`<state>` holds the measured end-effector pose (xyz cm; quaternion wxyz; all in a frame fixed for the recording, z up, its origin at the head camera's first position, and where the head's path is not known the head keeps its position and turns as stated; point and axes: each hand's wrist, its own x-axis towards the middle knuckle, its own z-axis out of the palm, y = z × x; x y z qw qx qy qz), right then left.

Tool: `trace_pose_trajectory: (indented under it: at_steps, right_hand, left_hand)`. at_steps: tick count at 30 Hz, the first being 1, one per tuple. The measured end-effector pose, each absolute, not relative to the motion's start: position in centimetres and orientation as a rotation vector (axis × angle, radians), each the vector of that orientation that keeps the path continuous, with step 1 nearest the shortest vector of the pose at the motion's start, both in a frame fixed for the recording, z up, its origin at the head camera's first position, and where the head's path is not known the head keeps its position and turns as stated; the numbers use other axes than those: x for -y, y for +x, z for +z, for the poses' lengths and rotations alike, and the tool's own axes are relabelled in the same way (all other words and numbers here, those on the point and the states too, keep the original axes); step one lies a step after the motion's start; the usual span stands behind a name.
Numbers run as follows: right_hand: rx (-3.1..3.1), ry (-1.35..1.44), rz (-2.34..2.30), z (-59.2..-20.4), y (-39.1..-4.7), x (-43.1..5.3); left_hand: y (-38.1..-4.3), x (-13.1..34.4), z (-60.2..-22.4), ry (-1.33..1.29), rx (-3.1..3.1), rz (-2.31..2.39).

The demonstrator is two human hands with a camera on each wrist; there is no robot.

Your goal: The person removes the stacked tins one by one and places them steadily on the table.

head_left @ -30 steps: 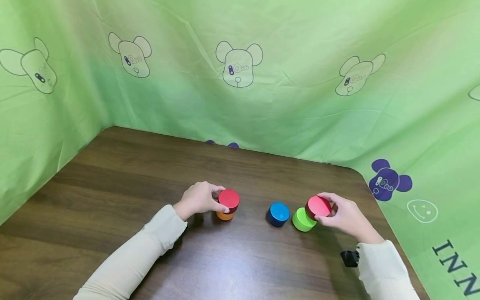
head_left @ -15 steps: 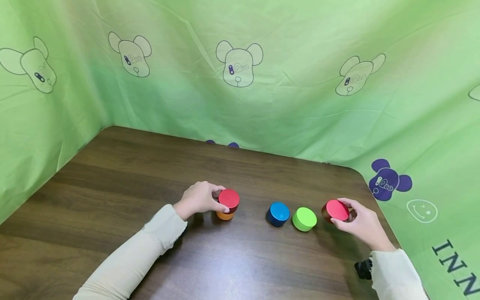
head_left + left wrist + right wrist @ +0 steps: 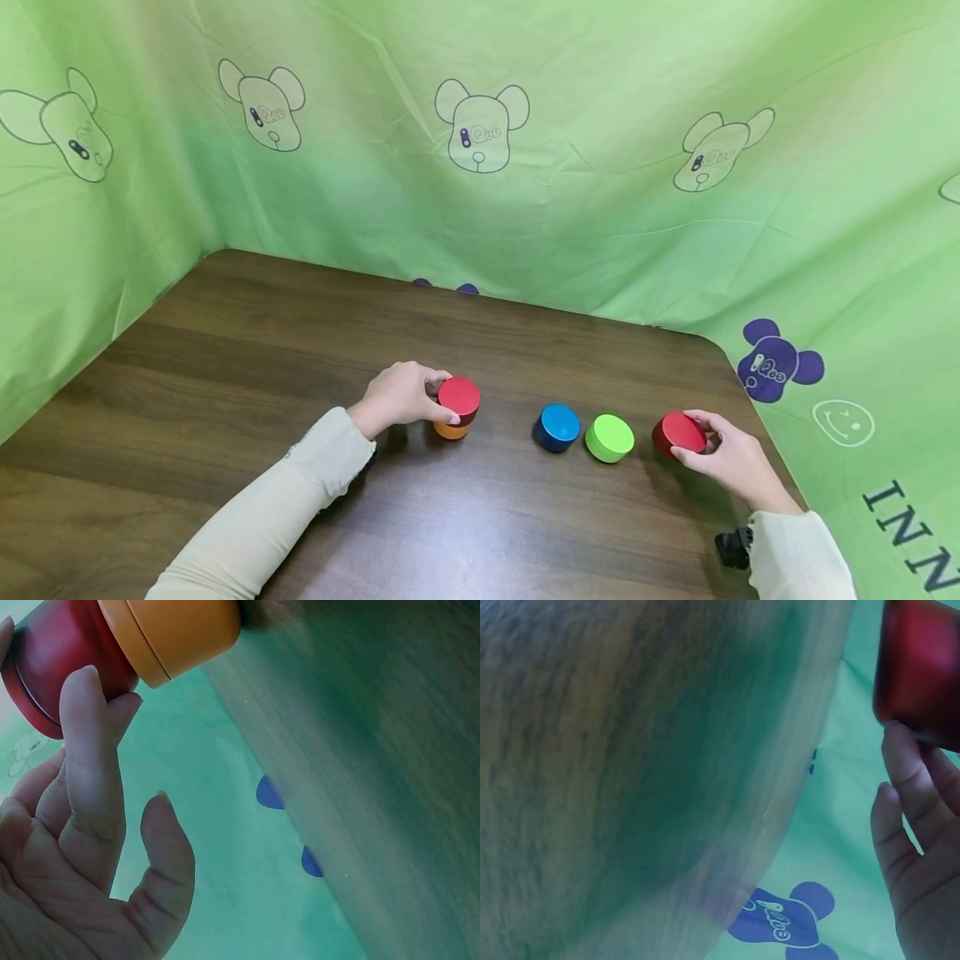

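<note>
Two red cylinders gripped, one per hand.
Upper red cylinder [image 3: 459, 394] is clamped between thumb and fingers of left hand [image 3: 401, 396], gap about its diameter; it is seated upright on orange cylinder [image 3: 451, 432], and one finger is held clear (left wrist view). Second red cylinder [image 3: 681, 432] is pinched likewise by right hand [image 3: 738, 462], at the right end of the row; table contact can't be told. Green cylinder [image 3: 610, 439] and blue cylinder [image 3: 557, 427] are untouched, set close together between the hands. Dark wood-grain table [image 3: 337, 333] is backed by wrinkled green cloth [image 3: 360, 208], printed with mouse-eared heads [image 3: 480, 150]. Both arms are covered by pale sleeves [image 3: 255, 508].
</note>
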<state>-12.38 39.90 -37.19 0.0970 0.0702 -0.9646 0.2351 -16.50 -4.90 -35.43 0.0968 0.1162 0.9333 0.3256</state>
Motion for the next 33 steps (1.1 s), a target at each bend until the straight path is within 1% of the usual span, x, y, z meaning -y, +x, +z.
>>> trace_pose_trajectory:
  at_steps: [15,33]
  right_hand:
    - [3.017,0.191,0.684,-37.22,-12.7,-39.82]
    - [3.047,0.184,0.736,-38.01,-12.77,-39.57]
  left_hand:
    - [-16.54,4.88,-35.47,0.342,-2.764,0.964]
    - [-16.57,4.92,-35.64,0.338,-2.773,0.954]
